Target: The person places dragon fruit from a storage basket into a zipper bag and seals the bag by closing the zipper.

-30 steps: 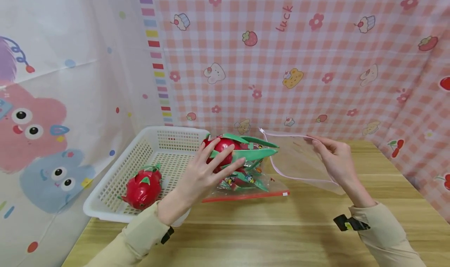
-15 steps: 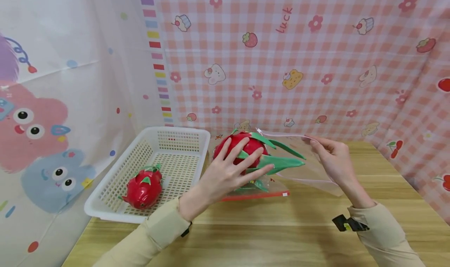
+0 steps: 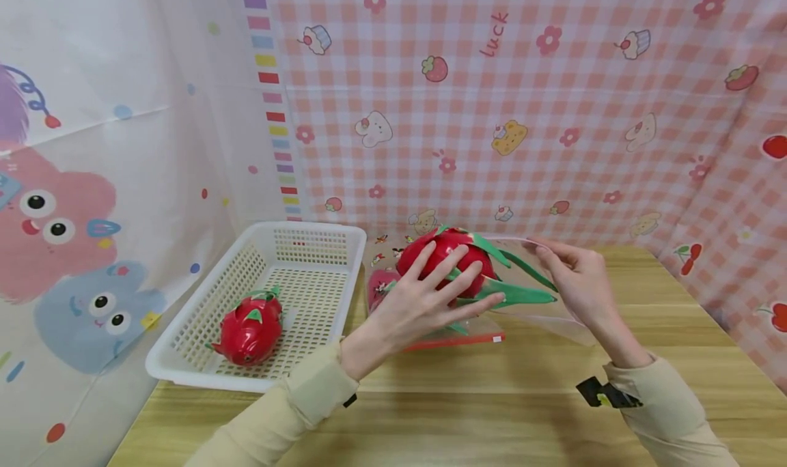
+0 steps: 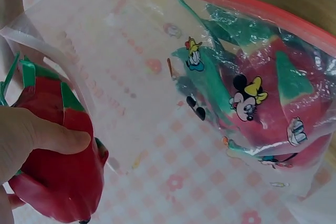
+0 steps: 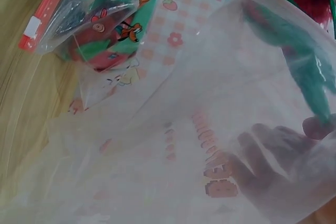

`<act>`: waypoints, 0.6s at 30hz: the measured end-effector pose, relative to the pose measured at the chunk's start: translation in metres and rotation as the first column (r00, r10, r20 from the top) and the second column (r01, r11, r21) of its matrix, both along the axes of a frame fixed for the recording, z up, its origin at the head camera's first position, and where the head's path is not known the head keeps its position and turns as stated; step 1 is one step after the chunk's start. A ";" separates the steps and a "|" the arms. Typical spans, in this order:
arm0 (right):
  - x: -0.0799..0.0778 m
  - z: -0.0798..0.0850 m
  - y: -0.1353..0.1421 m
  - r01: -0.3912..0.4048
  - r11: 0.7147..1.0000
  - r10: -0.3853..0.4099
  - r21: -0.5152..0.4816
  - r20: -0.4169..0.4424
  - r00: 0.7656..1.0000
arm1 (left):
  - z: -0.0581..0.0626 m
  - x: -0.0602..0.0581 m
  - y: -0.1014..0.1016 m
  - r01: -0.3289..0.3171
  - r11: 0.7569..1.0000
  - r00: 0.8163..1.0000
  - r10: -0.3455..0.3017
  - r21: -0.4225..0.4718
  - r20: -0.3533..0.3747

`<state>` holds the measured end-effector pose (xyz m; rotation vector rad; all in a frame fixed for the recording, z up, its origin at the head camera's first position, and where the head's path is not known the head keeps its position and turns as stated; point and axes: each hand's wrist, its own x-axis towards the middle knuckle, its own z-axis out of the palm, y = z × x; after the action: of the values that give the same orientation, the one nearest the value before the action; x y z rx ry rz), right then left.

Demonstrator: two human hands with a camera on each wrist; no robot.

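Observation:
In the head view my left hand (image 3: 418, 303) holds a red toy dragon fruit (image 3: 453, 239) with long green leaves, fingers spread over its top. The left wrist view shows the thumb (image 4: 58, 137) curled against its side. Its leaves point right, into the mouth of a clear zip bag (image 3: 562, 325) with a pale pink rim. My right hand (image 3: 578, 279) pinches that rim at the far side, fingers partly behind the film. In the right wrist view a green leaf (image 5: 310, 82) shows through the film. The fruit's red body is largely outside the bag.
Left of the hands stands a white plastic basket (image 3: 161, 370) with another dragon fruit (image 3: 251, 332) in it. A red-zip bag (image 4: 247, 1) printed with cartoon figures, with a dragon fruit inside, lies behind my left hand. A checked cloth (image 3: 467, 98) hangs behind the wooden table (image 3: 467, 412).
My left hand has carried the dragon fruit rightward from beside the basket, bringing its leaves into the pink-rimmed bag's mouth. My right hand has kept its pinch on the rim, nearly still.

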<state>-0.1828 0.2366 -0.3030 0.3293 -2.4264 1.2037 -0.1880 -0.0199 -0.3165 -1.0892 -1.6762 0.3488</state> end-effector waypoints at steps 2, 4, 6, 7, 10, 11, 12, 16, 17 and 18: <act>0.001 0.001 -0.002 0.004 1.000 -0.004 0.005 0.002 1.000 | 0.001 0.000 0.003 -0.004 1.000 1.000 0.004 -0.014 -0.001; 0.002 0.001 -0.003 0.014 1.000 -0.014 0.014 0.005 1.000 | 0.002 0.000 0.006 -0.015 0.999 1.000 0.015 -0.033 0.000; 0.002 0.002 -0.004 0.027 0.999 -0.027 0.018 0.012 1.000 | 0.003 0.000 0.008 -0.025 0.998 1.000 0.025 -0.054 -0.002; 0.002 0.002 -0.004 0.027 1.000 -0.027 0.010 0.013 1.000 | 0.003 -0.001 0.010 -0.027 0.998 1.000 0.026 -0.061 -0.005; 0.001 0.003 -0.004 0.033 0.999 -0.033 -0.003 0.013 0.999 | 0.003 -0.003 0.012 -0.017 0.997 0.999 0.015 -0.074 -0.029; 0.001 0.003 -0.004 0.035 0.999 -0.035 -0.004 0.009 0.999 | 0.003 -0.004 0.012 -0.005 0.997 0.999 0.002 -0.076 -0.035; 0.001 0.004 -0.004 0.035 0.999 -0.035 -0.002 0.004 0.999 | 0.003 -0.005 0.013 0.012 0.997 0.999 -0.015 -0.076 -0.041; 0.002 0.006 -0.007 0.024 1.000 -0.024 -0.001 0.020 1.000 | -0.003 -0.007 0.017 0.094 0.992 0.994 -0.098 -0.087 -0.049; 0.003 0.007 -0.008 0.017 1.000 -0.017 -0.009 0.029 0.999 | -0.004 -0.007 0.019 0.115 0.989 0.991 -0.120 -0.089 -0.053; 0.003 0.008 -0.009 0.006 1.000 -0.005 -0.019 0.040 0.999 | -0.006 -0.007 0.020 0.133 0.987 0.989 -0.139 -0.090 -0.060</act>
<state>-0.1799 0.2280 -0.2952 0.2955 -2.4459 1.2421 -0.1949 0.0005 -0.3221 -1.2360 -1.5312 0.3679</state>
